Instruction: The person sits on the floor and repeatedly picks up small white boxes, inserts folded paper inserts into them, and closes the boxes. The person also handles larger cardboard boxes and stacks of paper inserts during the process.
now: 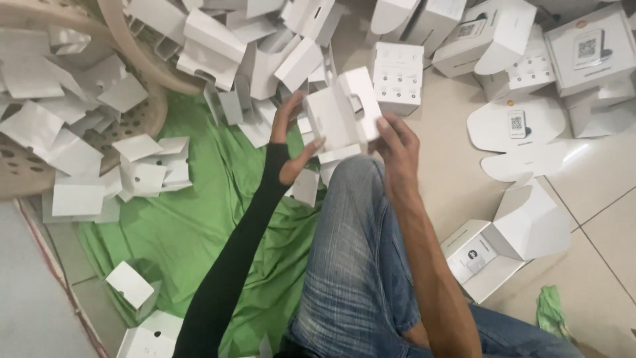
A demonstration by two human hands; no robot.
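Nearest: a knee in faded blue jeans (358, 265), bent up from the floor. Just above it, a small white cardboard box (344, 113), half folded, flaps still loose, held in the air between both hands. Left hand (291, 142), in a long black sleeve (232, 265), cupped at the box's left side, fingers curled round the lower edge and thumb on the near face. Right hand (396, 147), bare-armed, pinching the right edge, fingertips pressed on the front panel. Both closed on the box, neither spread wide.

Likely very light, thin card: stiff along the creases, easily dented or bent across a flat panel, smooth but hardly slippery. Best taken at folded edges and corners, as here, not by a loose flap.

Under the knee, a crumpled green cloth (192, 219) spread over pale floor tiles (596, 219). To the right, an open box with an insert (490, 252) and a small green rag (550, 311). To the left, a beige plastic basket (142, 113) tipped over, spilling flat white card blanks (73, 152). Farther off, more blanks heaped across the top, a finished box with rows of holes (397, 76), and unfolded sheets bearing square code stickers (520, 126). Indoors, floor level, bright even light; no walls in view.
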